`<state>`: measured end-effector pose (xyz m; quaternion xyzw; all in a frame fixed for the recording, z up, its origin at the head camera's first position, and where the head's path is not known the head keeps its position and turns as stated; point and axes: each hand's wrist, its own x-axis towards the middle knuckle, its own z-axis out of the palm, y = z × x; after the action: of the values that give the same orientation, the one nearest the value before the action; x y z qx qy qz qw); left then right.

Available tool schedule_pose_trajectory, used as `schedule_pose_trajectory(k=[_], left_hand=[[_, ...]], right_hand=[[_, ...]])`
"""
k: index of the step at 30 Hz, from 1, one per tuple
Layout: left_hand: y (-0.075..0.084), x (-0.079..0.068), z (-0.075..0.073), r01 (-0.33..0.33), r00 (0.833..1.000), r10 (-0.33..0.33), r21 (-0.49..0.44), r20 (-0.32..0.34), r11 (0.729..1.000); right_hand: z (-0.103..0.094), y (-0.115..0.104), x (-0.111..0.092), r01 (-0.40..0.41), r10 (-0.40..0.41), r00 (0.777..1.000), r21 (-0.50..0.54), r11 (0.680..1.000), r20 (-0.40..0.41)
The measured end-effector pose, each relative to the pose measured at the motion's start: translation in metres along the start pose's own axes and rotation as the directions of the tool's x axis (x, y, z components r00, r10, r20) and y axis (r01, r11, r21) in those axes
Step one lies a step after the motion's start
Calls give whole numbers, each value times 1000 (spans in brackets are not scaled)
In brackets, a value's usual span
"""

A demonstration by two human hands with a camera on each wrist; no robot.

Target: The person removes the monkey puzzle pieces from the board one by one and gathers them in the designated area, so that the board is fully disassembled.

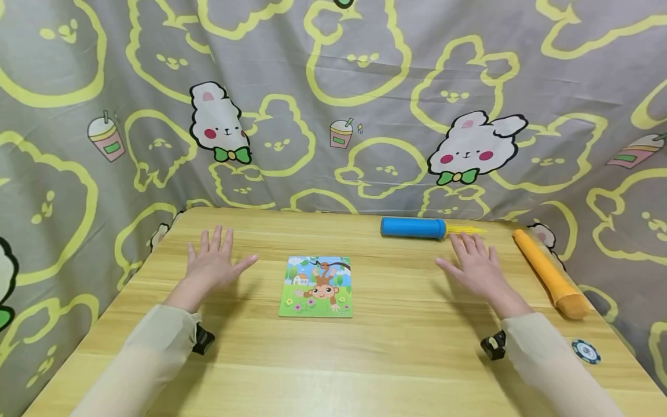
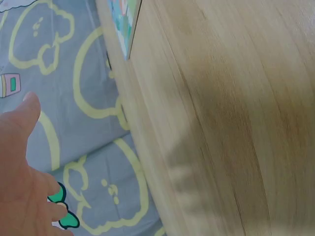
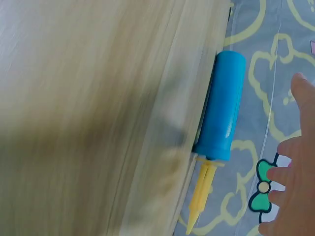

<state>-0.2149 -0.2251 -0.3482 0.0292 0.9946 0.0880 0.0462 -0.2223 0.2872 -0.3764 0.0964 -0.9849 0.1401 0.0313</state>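
Observation:
My left hand [image 1: 211, 263] is held over the left part of the wooden table with its fingers spread, holding nothing. Between my hands lies a flat square picture puzzle [image 1: 316, 286] showing a monkey hanging from a branch; its corner peeks in at the top of the left wrist view. My right hand [image 1: 476, 269], fingers also spread and holding nothing, hovers over the right part. Nearest to it is a blue hand pump [image 1: 414, 227] with a yellow nozzle, lying on its side near the back edge. The fingertips overlap the nozzle in the head view.
At the table's right side lies an orange tapered tube [image 1: 549, 275]. A poker chip [image 1: 586, 351] rests nearer the front on that side. A grey curtain [image 1: 292, 69] with yellow outlines and white rabbits hangs behind and around the wooden table [image 1: 333, 370].

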Motion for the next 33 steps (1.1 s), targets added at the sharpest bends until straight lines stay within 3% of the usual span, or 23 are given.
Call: schedule_pose_trajectory(k=[8, 17, 23, 33], left_hand=[[6, 1, 6, -67, 998, 67, 3, -16, 998], [21, 6, 11, -154, 988, 153, -22, -21, 988], [31, 8, 16, -206, 979, 206, 21, -2, 978], [44, 9, 29, -299, 954, 295, 112, 57, 948]], right_hand=[[5, -35, 13, 102, -102, 995, -14, 995, 12], [21, -88, 30, 244, -243, 970, -44, 969, 18], [33, -120, 35, 333, -330, 942, -56, 941, 64], [53, -146, 43, 388, -372, 909, -53, 920, 187]])
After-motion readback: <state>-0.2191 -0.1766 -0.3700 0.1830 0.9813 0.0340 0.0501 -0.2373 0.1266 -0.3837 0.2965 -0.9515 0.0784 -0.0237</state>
